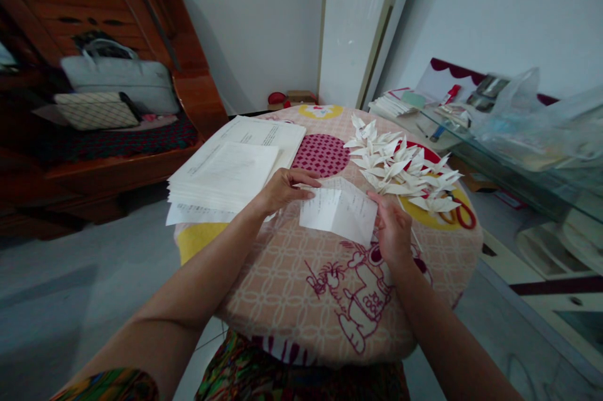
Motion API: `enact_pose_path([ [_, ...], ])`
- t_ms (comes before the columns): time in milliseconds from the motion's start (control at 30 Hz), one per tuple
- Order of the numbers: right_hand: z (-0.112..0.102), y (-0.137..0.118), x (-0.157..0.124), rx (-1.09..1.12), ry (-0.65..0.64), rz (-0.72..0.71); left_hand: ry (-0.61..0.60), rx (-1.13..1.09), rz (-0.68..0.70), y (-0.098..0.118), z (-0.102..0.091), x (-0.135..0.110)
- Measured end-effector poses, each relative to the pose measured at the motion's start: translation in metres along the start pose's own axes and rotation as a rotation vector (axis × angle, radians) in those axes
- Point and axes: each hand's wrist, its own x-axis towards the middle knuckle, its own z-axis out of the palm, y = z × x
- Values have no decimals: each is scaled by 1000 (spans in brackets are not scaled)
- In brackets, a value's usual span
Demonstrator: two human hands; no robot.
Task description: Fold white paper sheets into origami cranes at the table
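A creased sheet of white paper (336, 209) with faint writing is held between my two hands over the round table. My left hand (288, 190) pinches its left edge between thumb and fingers. On the opposite side, my right hand (392, 222) grips the right edge, its thumb near the upper corner. The sheet bends along a crease down its middle. To the left lies a thick stack of printed paper (226, 168), smaller sheets on top of larger ones. Beyond my right hand, several folded paper cranes (396, 162) sit in a heap.
Orange-handled scissors (465, 216) lie at the table's right edge, partly under the cranes. A patterned tablecloth (282, 288) covers the table. At right stands a glass-topped cabinet (518, 168) with plastic bags (513, 118). A wooden sofa (198, 99) holding bags stands at left.
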Motion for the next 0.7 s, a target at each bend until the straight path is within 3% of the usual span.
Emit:
enact_pose_path([
  [133, 0, -1, 0, -66, -68, -147, -96, 83, 55, 4, -5, -1],
  [233, 0, 3, 1, -173, -110, -118, -130, 145, 65, -2, -6, 0],
  [400, -5, 15, 3, -394, -153, -80, -112, 289, -34, -14, 3, 1],
  [700, -7, 13, 4, -365, -123, -250, -103, 557, 73, -1, 6, -3],
])
